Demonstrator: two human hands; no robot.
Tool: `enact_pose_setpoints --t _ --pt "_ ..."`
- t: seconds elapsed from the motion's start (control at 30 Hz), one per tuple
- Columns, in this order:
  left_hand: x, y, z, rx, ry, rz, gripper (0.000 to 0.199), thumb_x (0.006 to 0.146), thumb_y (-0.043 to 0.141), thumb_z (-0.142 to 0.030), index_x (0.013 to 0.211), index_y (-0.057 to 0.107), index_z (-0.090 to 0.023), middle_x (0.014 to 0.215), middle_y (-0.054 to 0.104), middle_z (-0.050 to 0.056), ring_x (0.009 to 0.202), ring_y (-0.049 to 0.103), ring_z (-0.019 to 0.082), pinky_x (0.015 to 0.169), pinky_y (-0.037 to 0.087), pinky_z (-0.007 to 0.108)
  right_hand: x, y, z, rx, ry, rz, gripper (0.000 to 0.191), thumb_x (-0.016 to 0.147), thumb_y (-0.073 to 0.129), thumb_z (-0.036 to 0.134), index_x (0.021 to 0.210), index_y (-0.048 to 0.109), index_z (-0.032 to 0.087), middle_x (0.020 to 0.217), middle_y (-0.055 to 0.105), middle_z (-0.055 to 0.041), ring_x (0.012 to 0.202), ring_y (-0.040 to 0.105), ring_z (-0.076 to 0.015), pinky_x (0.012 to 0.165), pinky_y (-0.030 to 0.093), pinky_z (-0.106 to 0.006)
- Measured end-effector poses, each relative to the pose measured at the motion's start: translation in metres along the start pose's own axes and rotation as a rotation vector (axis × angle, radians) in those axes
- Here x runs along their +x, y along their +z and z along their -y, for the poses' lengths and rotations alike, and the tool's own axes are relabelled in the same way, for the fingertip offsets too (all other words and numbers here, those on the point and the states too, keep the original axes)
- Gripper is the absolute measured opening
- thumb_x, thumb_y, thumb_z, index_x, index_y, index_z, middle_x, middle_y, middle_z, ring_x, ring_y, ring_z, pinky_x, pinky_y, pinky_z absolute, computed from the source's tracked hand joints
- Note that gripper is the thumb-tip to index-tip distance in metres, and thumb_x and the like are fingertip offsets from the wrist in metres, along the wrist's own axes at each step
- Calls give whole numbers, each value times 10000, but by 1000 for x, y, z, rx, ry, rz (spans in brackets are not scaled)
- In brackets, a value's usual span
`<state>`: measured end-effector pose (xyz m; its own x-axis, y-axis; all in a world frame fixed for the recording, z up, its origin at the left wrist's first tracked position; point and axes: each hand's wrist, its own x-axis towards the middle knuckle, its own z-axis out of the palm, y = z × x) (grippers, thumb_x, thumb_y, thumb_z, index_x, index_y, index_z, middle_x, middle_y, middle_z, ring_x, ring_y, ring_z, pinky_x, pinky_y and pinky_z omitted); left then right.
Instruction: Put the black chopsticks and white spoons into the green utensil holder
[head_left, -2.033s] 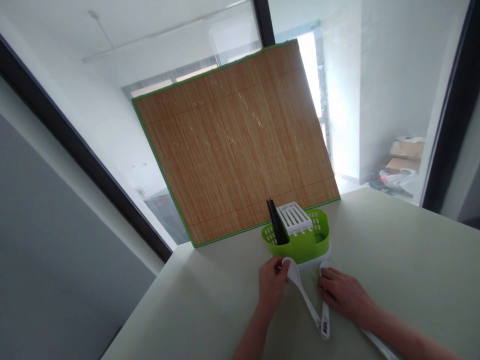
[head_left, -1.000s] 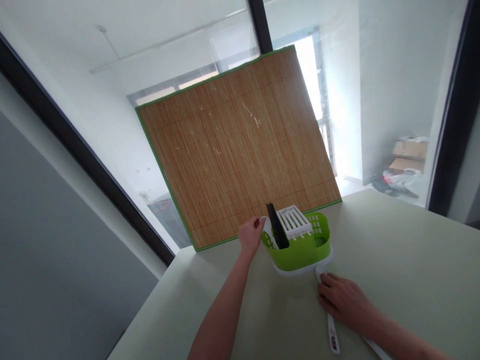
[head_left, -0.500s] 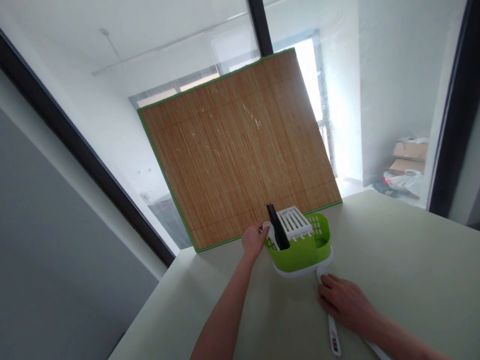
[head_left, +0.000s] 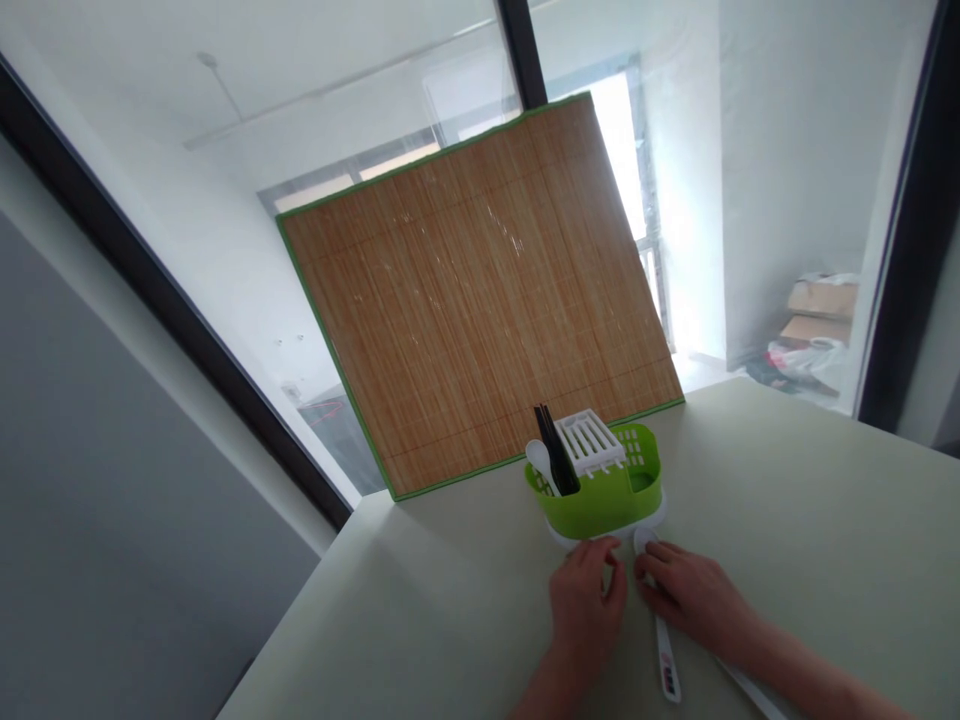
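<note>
My left hand [head_left: 589, 600] is just in front of the green cutlery holder [head_left: 600, 515], its fingers curved and a gap between thumb and fingers, with nothing in it. Beside it, my right hand [head_left: 690, 598] has its fingers closed on a white spoon [head_left: 666, 660] lying on the table, near the bowl end. Its handle with a dark and red mark points toward me. In the holder's left compartment stand a smaller white spoon [head_left: 538, 457] and black chopsticks [head_left: 556, 450]. A white slotted rack [head_left: 591, 440] covers the holder's middle.
Another white utensil [head_left: 750, 690] lies partly beneath my right forearm. Behind the holder, a bamboo mat [head_left: 480, 300] with green edging leans against the glass. The pale table [head_left: 787, 480] ends at the window; boxes [head_left: 821, 305] are beyond the glass.
My left hand has let go of the small spoon in the holder and moved right and toward me, close to my right hand. The right hand stays on its spoon.
</note>
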<state>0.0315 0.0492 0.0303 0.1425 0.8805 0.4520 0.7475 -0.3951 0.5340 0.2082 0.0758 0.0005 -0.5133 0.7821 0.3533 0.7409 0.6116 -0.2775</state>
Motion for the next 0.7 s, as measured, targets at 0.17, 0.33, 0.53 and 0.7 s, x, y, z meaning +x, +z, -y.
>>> enact_pose_setpoints --t 0.17,0.33,0.53,0.7 --pt "8 21 -2 15 -156 119 257 844 486 -272 1049 639 -248 901 695 6 732 613 157 717 452 275 1 -2 -4 24 35 -40 103 850 495 160 852 572 229 859 615 -12 840 605 -204 682 414 -289" --pt "37 27 -6 117 -231 236 332 871 460 -408 1093 648 -247 887 725 18 816 653 188 734 458 285 2 -8 -8 5 74 -105 87 868 485 193 841 559 228 833 627 -10 812 611 -205 660 405 -288" --pt "50 41 -6 139 -234 320 286 828 517 -390 1027 688 -277 884 738 13 827 668 199 688 449 272 5 -20 -8 -8 133 -155 103 883 479 225 838 570 240 787 629 -5 722 604 -185 607 374 -271" --pt "45 44 -2 167 -218 284 203 797 537 -315 856 715 -237 811 734 19 763 661 190 621 408 253 5 -21 -4 22 116 -139 100 880 476 218 840 564 242 785 635 -1 726 607 -180 618 371 -269"
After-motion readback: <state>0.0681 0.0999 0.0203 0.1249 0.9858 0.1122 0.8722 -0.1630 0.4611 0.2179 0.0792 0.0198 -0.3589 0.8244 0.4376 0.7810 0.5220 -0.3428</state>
